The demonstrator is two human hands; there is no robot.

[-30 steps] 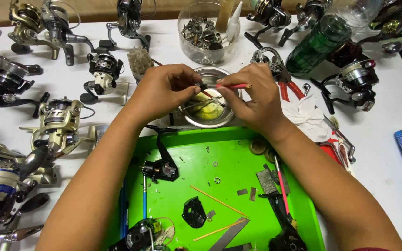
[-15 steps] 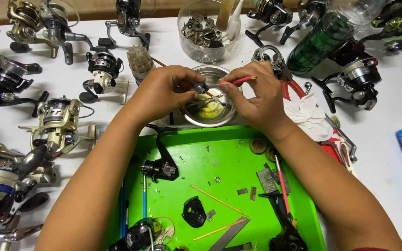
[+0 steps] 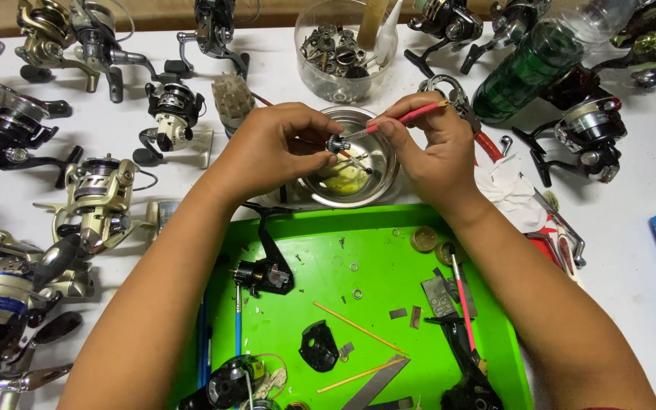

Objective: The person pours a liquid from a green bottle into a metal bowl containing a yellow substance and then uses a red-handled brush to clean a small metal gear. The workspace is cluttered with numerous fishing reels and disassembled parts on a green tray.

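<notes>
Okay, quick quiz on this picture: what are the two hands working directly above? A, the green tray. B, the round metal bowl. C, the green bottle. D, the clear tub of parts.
B: the left hand pinches a small dark part and the right hand holds a red-handled tool to it, both right over the round metal bowl, which sits just beyond the green tray.

Left hand [image 3: 271, 152], right hand [image 3: 430, 152]: both pinched
</notes>
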